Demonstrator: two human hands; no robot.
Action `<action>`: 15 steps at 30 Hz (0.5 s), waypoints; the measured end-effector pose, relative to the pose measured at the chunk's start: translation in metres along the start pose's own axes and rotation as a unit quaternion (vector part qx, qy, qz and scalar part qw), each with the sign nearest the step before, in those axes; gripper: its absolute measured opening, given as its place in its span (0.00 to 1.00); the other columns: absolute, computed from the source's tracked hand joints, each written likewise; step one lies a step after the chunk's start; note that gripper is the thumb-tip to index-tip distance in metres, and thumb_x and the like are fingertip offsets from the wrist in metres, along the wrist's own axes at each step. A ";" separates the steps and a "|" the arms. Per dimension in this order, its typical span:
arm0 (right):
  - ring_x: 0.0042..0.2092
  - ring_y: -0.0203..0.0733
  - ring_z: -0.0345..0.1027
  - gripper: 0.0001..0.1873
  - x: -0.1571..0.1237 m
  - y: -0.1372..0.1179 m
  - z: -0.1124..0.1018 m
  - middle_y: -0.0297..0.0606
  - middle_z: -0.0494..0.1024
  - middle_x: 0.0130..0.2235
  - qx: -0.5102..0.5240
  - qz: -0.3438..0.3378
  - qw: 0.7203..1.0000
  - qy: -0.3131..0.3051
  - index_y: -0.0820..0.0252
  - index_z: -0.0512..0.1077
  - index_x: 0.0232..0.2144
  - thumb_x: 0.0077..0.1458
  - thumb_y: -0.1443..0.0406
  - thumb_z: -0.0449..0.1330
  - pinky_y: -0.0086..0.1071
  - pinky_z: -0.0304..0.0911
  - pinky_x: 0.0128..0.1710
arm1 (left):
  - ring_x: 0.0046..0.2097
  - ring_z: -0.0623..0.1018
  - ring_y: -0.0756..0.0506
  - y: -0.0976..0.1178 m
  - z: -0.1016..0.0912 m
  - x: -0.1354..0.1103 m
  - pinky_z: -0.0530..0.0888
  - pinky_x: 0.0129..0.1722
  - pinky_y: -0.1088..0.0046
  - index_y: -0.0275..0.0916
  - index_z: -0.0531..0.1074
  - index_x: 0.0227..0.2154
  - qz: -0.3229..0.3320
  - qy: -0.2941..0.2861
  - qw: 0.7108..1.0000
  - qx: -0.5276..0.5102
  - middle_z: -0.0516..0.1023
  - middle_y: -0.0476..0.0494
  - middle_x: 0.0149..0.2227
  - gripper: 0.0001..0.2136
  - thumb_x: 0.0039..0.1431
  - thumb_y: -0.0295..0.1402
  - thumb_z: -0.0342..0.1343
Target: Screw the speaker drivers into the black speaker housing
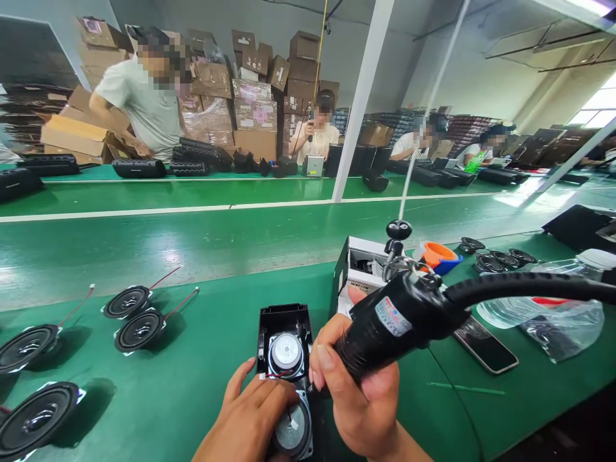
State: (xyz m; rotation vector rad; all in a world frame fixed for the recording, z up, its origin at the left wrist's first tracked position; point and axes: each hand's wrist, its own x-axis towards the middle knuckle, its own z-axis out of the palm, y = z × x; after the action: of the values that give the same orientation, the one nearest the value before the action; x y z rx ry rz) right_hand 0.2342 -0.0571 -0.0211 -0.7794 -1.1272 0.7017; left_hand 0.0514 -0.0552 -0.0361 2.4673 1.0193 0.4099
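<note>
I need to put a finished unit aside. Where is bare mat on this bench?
Bare green mat lies between the loose speakers and the black housing under the left hand. Another patch sits right of the phone. It is crowded behind the right hand: white box, tape rolls, plastic bag.

Bare left grip [250, 417], right grip [359, 401], no sleeves

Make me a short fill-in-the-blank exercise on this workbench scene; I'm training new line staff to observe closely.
1. The right hand grips a black electric ____.
2. The left hand rests on a black housing holding two round ____.
3. The bench surface is ____ in colour.
4. A phone lies flat to the ____ of the hands.

Missing words: screwdriver; speakers; green; right
</note>
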 end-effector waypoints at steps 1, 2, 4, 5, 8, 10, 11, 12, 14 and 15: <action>0.29 0.37 0.66 0.09 0.000 0.001 0.000 0.31 0.73 0.34 0.001 0.002 1.000 -0.004 0.50 0.74 0.51 0.71 0.65 0.65 0.33 0.68 0.26 | 0.55 0.85 0.36 0.000 0.000 0.000 0.65 0.67 0.24 0.46 0.70 0.50 -0.002 0.004 1.000 0.000 0.85 0.50 0.51 0.31 0.39 0.17 0.56; 0.28 0.37 0.66 0.12 0.000 0.002 0.000 0.31 0.73 0.34 0.001 0.004 1.000 -0.009 0.50 0.73 0.54 0.71 0.65 0.65 0.33 0.68 0.26 | 0.55 0.85 0.36 0.001 0.001 0.000 0.65 0.68 0.25 0.46 0.70 0.50 -0.004 0.007 1.000 0.001 0.85 0.50 0.51 0.31 0.39 0.17 0.56; 0.28 0.37 0.66 0.19 0.000 0.004 0.000 0.30 0.72 0.33 0.002 0.004 1.000 -0.017 0.49 0.68 0.61 0.71 0.65 0.64 0.33 0.69 0.26 | 0.55 0.85 0.36 0.001 0.003 0.000 0.65 0.68 0.26 0.47 0.70 0.49 -0.006 0.013 1.000 0.006 0.85 0.51 0.51 0.32 0.38 0.16 0.56; 0.28 0.37 0.66 0.24 0.000 0.004 0.001 0.30 0.72 0.33 0.004 0.006 1.000 -0.019 0.48 0.65 0.65 0.71 0.65 0.64 0.34 0.69 0.27 | 0.55 0.85 0.36 0.001 0.004 0.000 0.65 0.68 0.26 0.47 0.70 0.49 -0.006 0.013 1.000 0.008 0.86 0.51 0.51 0.32 0.37 0.16 0.56; 0.27 0.37 0.65 0.36 0.001 0.005 0.003 0.28 0.72 0.32 0.017 0.012 1.000 -0.015 0.46 0.53 0.73 0.71 0.65 0.64 0.33 0.68 0.27 | 0.55 0.85 0.36 0.002 0.006 0.000 0.65 0.68 0.26 0.48 0.70 0.50 -0.009 0.012 1.000 0.012 0.85 0.52 0.50 0.33 0.36 0.16 0.55; 0.27 0.36 0.65 0.37 0.001 0.006 0.004 0.27 0.72 0.32 0.021 0.014 1.000 -0.017 0.46 0.52 0.73 0.71 0.64 0.65 0.32 0.67 0.27 | 0.55 0.85 0.36 0.002 0.006 -0.001 0.65 0.68 0.27 0.48 0.70 0.50 -0.010 0.012 1.000 0.014 0.85 0.53 0.50 0.34 0.36 0.16 0.55; 0.27 0.35 0.65 0.37 0.001 0.006 0.004 0.27 0.72 0.33 0.022 0.011 1.000 -0.020 0.46 0.52 0.73 0.71 0.64 0.65 0.32 0.67 0.28 | 0.55 0.85 0.37 0.001 0.006 -0.001 0.65 0.69 0.28 0.48 0.69 0.51 -0.008 0.014 1.000 0.014 0.85 0.52 0.50 0.35 0.37 0.15 0.55; 0.28 0.35 0.65 0.36 0.000 0.007 0.004 0.27 0.72 0.33 0.022 0.010 0.999 -0.022 0.46 0.53 0.73 0.71 0.64 0.65 0.31 0.67 0.29 | 0.55 0.85 0.37 0.001 0.007 -0.001 0.66 0.69 0.29 0.49 0.69 0.51 -0.004 0.016 1.000 0.014 0.85 0.52 0.51 0.35 0.37 0.15 0.54; 0.28 0.35 0.66 0.36 0.000 0.009 0.004 0.27 0.72 0.33 0.022 0.008 0.999 -0.024 0.46 0.53 0.73 0.71 0.64 0.64 0.32 0.68 0.30 | 0.55 0.85 0.38 -0.001 0.008 -0.002 0.66 0.69 0.29 0.49 0.68 0.52 0.004 0.021 1.000 0.015 0.85 0.52 0.51 0.36 0.38 0.14 0.54; 0.28 0.35 0.66 0.36 0.000 0.009 0.003 0.27 0.72 0.33 0.021 0.007 0.999 -0.025 0.46 0.53 0.73 0.71 0.65 0.64 0.32 0.68 0.31 | 0.55 0.85 0.38 -0.002 0.009 -0.002 0.66 0.69 0.29 0.49 0.68 0.52 0.006 0.022 1.000 0.016 0.85 0.52 0.51 0.36 0.38 0.14 0.54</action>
State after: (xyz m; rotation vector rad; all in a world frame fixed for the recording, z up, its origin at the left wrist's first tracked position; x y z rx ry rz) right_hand 0.2300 -0.0512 -0.0277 -0.7379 -1.1494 0.7590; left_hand 0.0528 -0.0578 -0.0456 2.5053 1.0364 0.4573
